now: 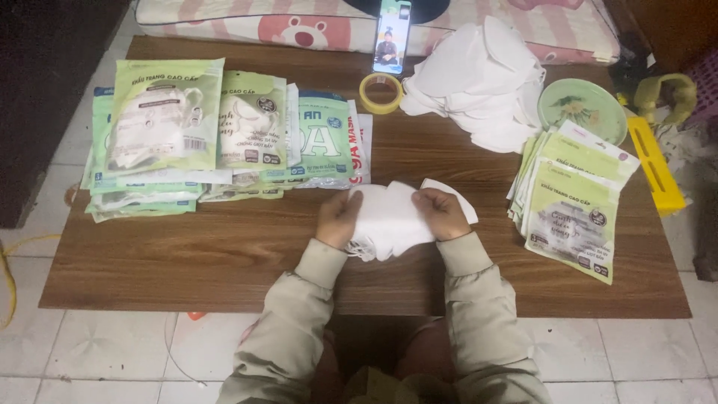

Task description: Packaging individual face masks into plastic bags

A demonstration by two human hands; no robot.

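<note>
Both my hands rest on a small stack of white face masks [389,218] at the near middle of a low wooden table [224,254]. My left hand [338,217] grips the stack's left edge. My right hand [441,212] grips its right edge. The masks' thin ear loops hang out at the lower left. A large loose heap of white masks [479,78] lies at the far right of the table.
Piles of filled green mask packets [187,127] cover the left side. A stack of flat green bags [576,198] lies on the right. A tape roll [381,93], a standing phone [392,36], a green plate [583,108] and a yellow tool [657,164] sit along the far and right edges.
</note>
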